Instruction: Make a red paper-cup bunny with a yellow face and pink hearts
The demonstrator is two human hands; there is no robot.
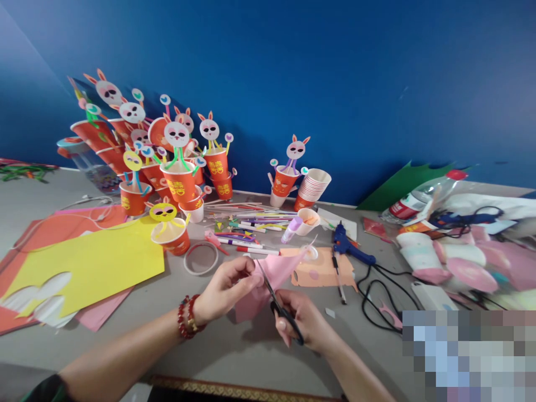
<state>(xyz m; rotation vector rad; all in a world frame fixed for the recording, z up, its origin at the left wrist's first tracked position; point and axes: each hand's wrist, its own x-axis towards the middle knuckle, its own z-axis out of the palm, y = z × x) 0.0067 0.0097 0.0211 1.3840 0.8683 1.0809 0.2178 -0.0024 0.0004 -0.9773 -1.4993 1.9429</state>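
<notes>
The left hand point(230, 287) pinches pink paper point(278, 269) between thumb and fingers, above the near middle of the counter point(218, 357). The right hand point(304, 321) — curled round the handles of the scissors point(288, 319) — has the blades across the paper. Farther off lie tape point(187, 261), left, and a glue gun point(352, 246), right.

Near the centre of the frame, a person's left hand point(221, 293) pinches a sheet of pink paper point(285, 268), and the right hand point(307, 318) holds black-handled scissors point(292, 326) with the blades at the sheet. A roll of tape point(186, 260) lies just beyond the left hand. Red cups point(179, 185) topped with rabbit faces crowd the upper left, yellow paper point(109, 259) lies below them, and a blue glue gun point(348, 245) rests right of centre.
</notes>
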